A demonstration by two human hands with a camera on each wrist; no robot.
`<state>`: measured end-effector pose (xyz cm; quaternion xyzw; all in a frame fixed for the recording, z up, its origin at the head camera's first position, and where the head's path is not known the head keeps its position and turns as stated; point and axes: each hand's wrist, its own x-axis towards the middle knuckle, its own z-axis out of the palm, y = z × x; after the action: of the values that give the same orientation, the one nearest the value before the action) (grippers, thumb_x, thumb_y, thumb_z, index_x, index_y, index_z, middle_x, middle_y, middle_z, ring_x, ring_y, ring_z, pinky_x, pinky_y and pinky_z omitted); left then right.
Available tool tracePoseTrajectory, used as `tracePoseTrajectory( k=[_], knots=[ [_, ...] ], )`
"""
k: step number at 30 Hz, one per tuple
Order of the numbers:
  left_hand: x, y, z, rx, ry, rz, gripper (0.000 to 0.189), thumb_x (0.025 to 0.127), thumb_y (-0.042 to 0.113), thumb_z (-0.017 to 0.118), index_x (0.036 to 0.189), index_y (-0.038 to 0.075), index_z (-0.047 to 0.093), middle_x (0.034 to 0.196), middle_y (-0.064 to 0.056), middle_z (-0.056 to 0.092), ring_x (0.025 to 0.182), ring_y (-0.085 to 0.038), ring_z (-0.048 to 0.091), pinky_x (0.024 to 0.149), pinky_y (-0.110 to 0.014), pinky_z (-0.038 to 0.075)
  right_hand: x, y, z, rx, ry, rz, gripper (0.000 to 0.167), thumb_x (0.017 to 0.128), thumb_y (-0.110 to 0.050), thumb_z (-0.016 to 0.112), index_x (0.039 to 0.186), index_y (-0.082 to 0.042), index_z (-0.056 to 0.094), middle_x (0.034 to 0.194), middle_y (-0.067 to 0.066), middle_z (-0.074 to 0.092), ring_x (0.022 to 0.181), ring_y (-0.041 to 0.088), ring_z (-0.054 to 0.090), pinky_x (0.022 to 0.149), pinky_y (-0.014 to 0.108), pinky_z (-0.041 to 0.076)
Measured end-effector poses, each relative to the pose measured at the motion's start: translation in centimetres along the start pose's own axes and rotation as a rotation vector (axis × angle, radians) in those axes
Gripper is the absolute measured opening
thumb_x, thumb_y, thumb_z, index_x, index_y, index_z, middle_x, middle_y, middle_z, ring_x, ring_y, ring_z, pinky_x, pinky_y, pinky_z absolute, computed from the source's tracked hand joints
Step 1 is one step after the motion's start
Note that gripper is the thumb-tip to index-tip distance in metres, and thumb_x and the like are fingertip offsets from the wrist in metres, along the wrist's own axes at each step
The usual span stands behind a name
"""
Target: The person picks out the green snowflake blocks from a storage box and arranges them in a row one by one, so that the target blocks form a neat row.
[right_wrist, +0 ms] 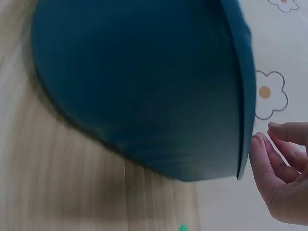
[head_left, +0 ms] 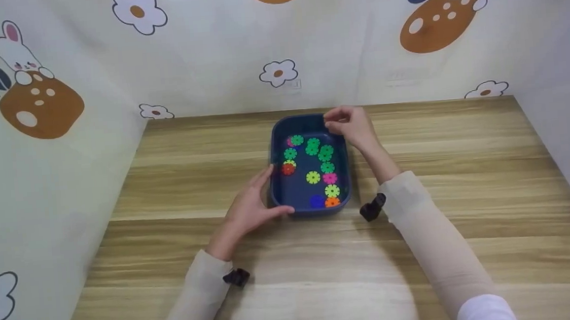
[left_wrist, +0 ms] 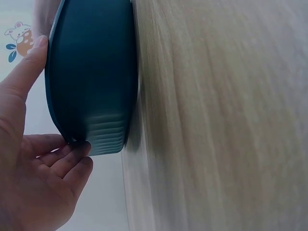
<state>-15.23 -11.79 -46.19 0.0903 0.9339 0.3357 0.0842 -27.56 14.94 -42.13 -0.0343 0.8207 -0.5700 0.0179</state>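
A dark blue plastic tub [head_left: 300, 192] stands on the table with several notched, flower-shaped plastic discs inside. Green discs [head_left: 326, 152] lie mostly in its far half, with yellow [head_left: 313, 177], pink [head_left: 330, 178], red [head_left: 288, 169], orange [head_left: 332, 202] and blue [head_left: 317, 201] ones nearer. My left hand [head_left: 250, 206] holds the tub's near left corner; its thumb touches the near edge, and in the left wrist view the other fingers curl against the rim. My right hand [head_left: 356, 126] hovers by the far right corner, fingers loosely bent, fingertips close to the rim. Nothing shows between them.
The wood-grain table [head_left: 203, 156] extends on both sides of the tub. Behind it stands a wall covering [head_left: 336, 39] printed with rabbits and flowers. Each wrist carries a small black camera [head_left: 373, 207]. A tiny green thing [right_wrist: 184, 227] shows at the lower edge of the right wrist view.
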Motion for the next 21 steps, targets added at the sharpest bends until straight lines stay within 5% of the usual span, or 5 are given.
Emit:
tracePoseTrajectory(
  k=[13,21],
  knots=[
    [0.0,-0.1,-0.1,-0.027,0.001,0.022,0.108,0.074,0.05,0.085,0.159,0.018,0.028,0.164,-0.014,0.03,0.15,-0.035,0.032,0.121,-0.053,0.031,-0.2,-0.4,4.2,-0.058,-0.077,-0.03,0.021,0.093,-0.008,0.069,0.111,0.001,0.071,0.113,0.019,0.072,0.094,0.021,0.069,0.079,0.022,0.056],
    [0.0,-0.1,0.0,-0.031,-0.001,0.018,0.107,0.074,0.049,0.085,0.159,0.019,0.027,0.164,-0.014,0.03,0.15,-0.034,0.032,0.121,-0.053,0.031,-0.4,0.5,5.6,-0.148,-0.158,0.034,0.029,0.095,-0.015,0.066,0.121,-0.002,0.067,0.124,0.015,0.069,0.112,0.027,0.067,0.095,0.038,0.057]
  ],
)
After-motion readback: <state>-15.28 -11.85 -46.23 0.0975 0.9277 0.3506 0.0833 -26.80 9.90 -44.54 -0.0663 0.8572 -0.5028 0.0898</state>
